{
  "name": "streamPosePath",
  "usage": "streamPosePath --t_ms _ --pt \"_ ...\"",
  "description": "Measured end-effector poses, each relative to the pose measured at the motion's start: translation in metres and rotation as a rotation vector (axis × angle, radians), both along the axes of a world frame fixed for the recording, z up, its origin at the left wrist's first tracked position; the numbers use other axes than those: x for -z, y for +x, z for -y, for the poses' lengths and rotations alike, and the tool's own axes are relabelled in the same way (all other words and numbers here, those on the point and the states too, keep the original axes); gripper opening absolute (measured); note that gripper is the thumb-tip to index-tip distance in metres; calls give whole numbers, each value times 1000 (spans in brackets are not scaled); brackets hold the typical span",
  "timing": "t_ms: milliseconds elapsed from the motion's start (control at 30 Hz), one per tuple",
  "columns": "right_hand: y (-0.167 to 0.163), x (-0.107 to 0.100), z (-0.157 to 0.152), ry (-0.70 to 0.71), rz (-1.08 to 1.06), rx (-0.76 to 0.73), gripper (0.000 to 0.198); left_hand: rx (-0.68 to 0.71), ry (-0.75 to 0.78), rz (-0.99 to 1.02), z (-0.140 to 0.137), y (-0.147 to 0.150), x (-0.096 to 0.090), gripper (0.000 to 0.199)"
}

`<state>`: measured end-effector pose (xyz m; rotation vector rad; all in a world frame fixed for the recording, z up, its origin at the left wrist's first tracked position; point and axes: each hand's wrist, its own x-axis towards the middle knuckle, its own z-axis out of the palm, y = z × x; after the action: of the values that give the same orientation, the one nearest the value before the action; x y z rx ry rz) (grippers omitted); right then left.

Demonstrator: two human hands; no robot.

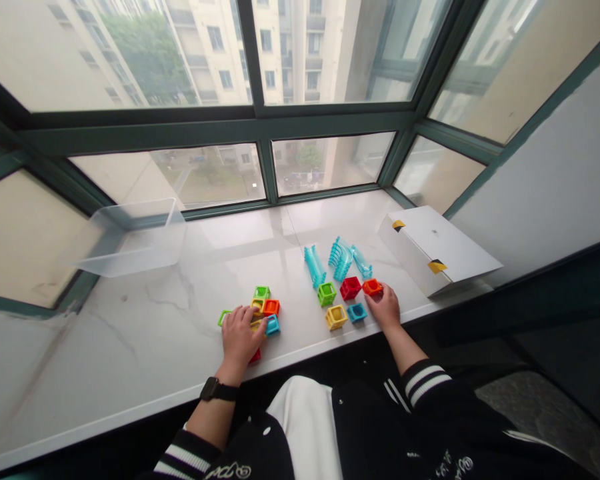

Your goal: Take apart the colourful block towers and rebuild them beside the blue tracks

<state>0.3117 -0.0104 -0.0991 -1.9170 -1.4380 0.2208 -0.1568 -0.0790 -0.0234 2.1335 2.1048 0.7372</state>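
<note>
The right hand (386,310) has a narrow grip, thumb and fingers about an orange block (372,287), which sits just beside a red block (351,288) at the right end of a group on the white window ledge (180,360). Near it are a green block (327,294), a yellow block (337,318) and a blue block (357,313), with three translucent teal pieces (341,259) behind them, toward the window. The left hand (243,333) lies spread over a second cluster of coloured blocks (271,307), and whether its grip holds one of them I cannot tell
</note>
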Motion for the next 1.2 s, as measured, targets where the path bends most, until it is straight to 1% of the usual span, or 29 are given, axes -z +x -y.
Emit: streamPosePath --t_ms 200,867,1200 --pt "-2 1 0 2 54 -1 63 2 2 -10 0 0 0 26" --pt "-2 4 1 20 67 -10 66 0 0 -24 0 -1 4 28" --pt "3 15 -2 26 118 -12 64 -2 2 -34 0 0 3 29"
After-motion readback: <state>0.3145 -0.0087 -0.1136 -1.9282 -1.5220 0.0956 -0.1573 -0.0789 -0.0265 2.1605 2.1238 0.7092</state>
